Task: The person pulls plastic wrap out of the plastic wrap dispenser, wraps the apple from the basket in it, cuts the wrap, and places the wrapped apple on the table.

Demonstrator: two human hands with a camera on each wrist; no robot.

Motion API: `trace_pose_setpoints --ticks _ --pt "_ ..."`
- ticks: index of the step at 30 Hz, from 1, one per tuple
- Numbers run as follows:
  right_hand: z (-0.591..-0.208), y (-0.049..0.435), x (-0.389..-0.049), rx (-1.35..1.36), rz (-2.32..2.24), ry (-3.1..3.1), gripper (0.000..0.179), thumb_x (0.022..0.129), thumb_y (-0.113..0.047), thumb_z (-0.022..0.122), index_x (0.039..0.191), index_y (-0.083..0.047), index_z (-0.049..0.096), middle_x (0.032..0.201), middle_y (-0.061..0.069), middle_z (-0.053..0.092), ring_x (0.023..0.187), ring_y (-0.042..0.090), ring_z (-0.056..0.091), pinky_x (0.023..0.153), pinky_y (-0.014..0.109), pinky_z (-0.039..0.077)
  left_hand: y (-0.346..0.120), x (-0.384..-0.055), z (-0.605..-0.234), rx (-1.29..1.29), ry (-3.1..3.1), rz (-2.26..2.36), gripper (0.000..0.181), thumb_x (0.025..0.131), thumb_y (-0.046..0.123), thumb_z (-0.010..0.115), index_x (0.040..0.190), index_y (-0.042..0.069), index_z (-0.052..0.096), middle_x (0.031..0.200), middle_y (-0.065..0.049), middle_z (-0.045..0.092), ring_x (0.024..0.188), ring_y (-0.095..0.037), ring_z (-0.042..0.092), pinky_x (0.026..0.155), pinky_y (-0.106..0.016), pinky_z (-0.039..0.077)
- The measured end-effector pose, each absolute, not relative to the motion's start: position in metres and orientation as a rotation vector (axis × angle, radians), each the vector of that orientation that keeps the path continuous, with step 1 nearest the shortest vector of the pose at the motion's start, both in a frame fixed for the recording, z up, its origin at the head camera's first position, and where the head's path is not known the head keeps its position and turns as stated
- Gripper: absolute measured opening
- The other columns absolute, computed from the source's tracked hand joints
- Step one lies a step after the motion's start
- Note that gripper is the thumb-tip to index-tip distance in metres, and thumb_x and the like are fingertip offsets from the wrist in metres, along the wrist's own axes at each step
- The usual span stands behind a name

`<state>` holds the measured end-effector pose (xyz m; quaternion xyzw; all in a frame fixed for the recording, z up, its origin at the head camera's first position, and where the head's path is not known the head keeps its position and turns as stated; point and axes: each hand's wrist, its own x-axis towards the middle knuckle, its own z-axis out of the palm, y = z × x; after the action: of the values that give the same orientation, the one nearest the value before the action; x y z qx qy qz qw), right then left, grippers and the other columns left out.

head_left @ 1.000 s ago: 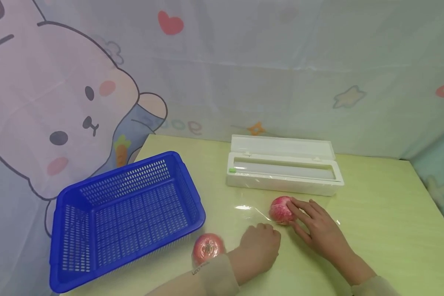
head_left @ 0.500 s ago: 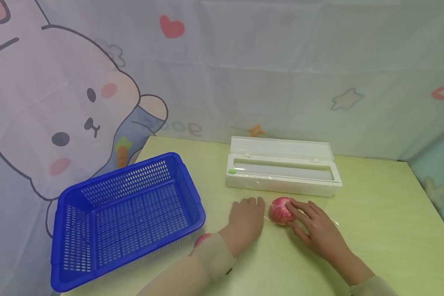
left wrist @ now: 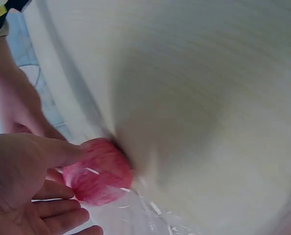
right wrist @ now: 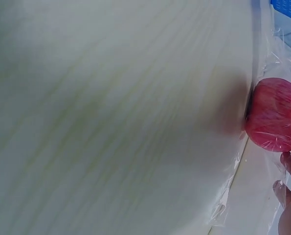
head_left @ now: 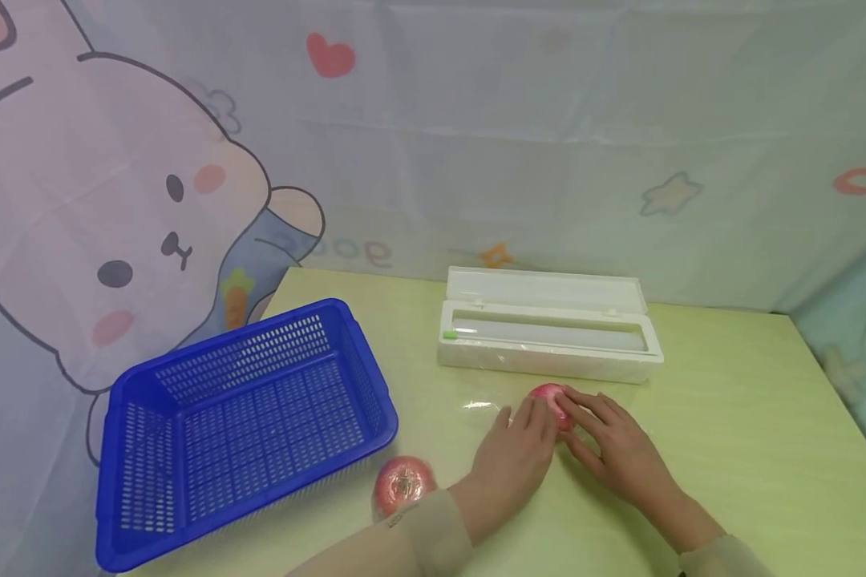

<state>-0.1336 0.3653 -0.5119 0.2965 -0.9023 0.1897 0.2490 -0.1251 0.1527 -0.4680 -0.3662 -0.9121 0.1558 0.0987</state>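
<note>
A pinkish-red apple (head_left: 548, 392) sits on clear cling film (head_left: 480, 405) at mid table, the film lying against its skin. My right hand (head_left: 619, 449) holds it from the right, fingers on its top and thumb at its near side. From the left, my left hand (head_left: 512, 461) reaches over it with fairly straight fingers, covering part of the fruit. In the left wrist view, the left thumb lies against the apple (left wrist: 103, 171) while the other fingers spread below. Another apple (head_left: 404, 483), wrapped in shiny film, rests beside my left sleeve.
A blue perforated plastic basket (head_left: 372, 377) stands at the left, close to the wrapped apple. Behind the hands is a white film dispenser box (head_left: 548, 362), its lid raised and a roll inside. A printed curtain (head_left: 520, 144) hangs behind the yellow-green table (head_left: 750, 425).
My left hand moved left and forward beside the apple, then came right onto it with fingers extended. The wrapped apple shows again beside the sleeve. My right hand stays at the apple.
</note>
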Motion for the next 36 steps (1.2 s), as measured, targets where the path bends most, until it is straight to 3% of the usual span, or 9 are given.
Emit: trace_pose_setpoints --ticks 4,8,12,16,20,25,31,34,36 --pt "-0.511 0.368 -0.137 0.778 0.596 -2.472 0.054 0.093 -0.019 0.08 0.142 -0.002 0.066 0.143 0.016 0.065 0.122 0.041 0.062 0.123 0.012 0.015 0.154 -0.131 -0.474 -1.063 -2.727 0.44 0.053 0.113 0.036 0.053 0.161 0.014 0.045 0.163 -0.002 0.048 0.15 -0.015 0.045 0.114 -0.032 0.048" --pt "-0.508 0.37 -0.14 0.762 0.635 -2.487 0.07 0.075 -0.001 0.088 0.142 0.0 0.066 0.142 0.017 0.065 0.122 0.039 0.061 0.119 0.007 0.016 0.156 -0.139 -0.475 -1.05 -2.736 0.383 0.057 0.113 0.038 0.052 0.163 0.013 0.042 0.162 -0.002 0.048 0.148 -0.013 0.047 0.111 -0.032 0.05" --pt "-0.504 0.371 -0.141 0.725 0.646 -2.536 0.071 0.078 -0.002 0.088 0.145 -0.002 0.064 0.141 0.015 0.065 0.124 0.038 0.062 0.117 0.009 0.024 0.16 -0.147 -0.474 -1.039 -2.757 0.277 0.054 0.113 0.035 0.053 0.161 0.012 0.042 0.159 -0.002 0.051 0.144 -0.013 0.05 0.108 -0.03 0.052" --pt "-0.5 0.373 -0.142 0.664 0.668 -2.602 0.07 0.083 -0.006 0.088 0.148 -0.004 0.061 0.142 0.014 0.066 0.127 0.038 0.062 0.111 0.039 0.049 0.164 -0.157 -0.473 -1.032 -2.75 0.145 0.055 0.112 0.041 0.052 0.159 0.011 0.046 0.153 -0.001 0.056 0.137 -0.013 0.056 0.1 -0.027 0.056" --pt "-0.496 0.374 -0.142 0.622 0.693 -2.642 0.071 0.085 -0.008 0.087 0.15 -0.003 0.058 0.141 0.021 0.066 0.127 0.044 0.062 0.099 0.063 0.052 0.165 -0.164 -0.472 -1.034 -2.728 0.084 0.059 0.109 0.049 0.052 0.154 0.011 0.051 0.147 -0.001 0.06 0.13 -0.012 0.061 0.092 -0.025 0.058" --pt "-0.493 0.374 -0.141 0.639 0.597 -2.59 0.069 0.092 -0.022 0.083 0.151 -0.001 0.056 0.146 0.02 0.062 0.13 0.044 0.058 0.113 0.057 0.046 0.164 -0.172 -0.472 -1.024 -2.714 0.101 0.046 0.11 0.035 0.059 0.15 0.012 0.054 0.14 0.0 0.062 0.124 -0.011 0.064 0.087 -0.024 0.058" --pt "-0.497 0.372 -0.143 0.741 0.49 -2.493 0.08 0.109 -0.065 0.041 0.148 0.003 0.056 0.142 0.019 0.061 0.128 0.045 0.056 0.132 0.033 0.011 0.166 -0.181 -0.471 -1.002 -2.735 0.081 0.041 0.109 0.021 0.063 0.148 0.013 0.053 0.137 0.0 0.06 0.122 -0.011 0.063 0.083 -0.024 0.059" --pt "-0.501 0.371 -0.146 0.727 0.472 -2.512 0.086 0.107 -0.069 0.038 0.149 0.003 0.053 0.142 0.02 0.06 0.129 0.045 0.055 0.131 0.043 0.021 0.168 -0.185 -0.473 -0.994 -2.76 0.049 0.042 0.109 0.02 0.062 0.149 0.014 0.053 0.141 0.0 0.058 0.128 -0.012 0.061 0.084 -0.025 0.06" --pt "-0.505 0.371 -0.149 0.715 0.461 -2.531 0.084 0.106 -0.067 0.049 0.151 0.003 0.051 0.142 0.021 0.059 0.129 0.045 0.055 0.127 0.052 0.029 0.169 -0.187 -0.476 -0.994 -2.768 0.034 0.041 0.109 0.02 0.062 0.149 0.014 0.053 0.142 0.0 0.058 0.13 -0.013 0.06 0.086 -0.026 0.06"
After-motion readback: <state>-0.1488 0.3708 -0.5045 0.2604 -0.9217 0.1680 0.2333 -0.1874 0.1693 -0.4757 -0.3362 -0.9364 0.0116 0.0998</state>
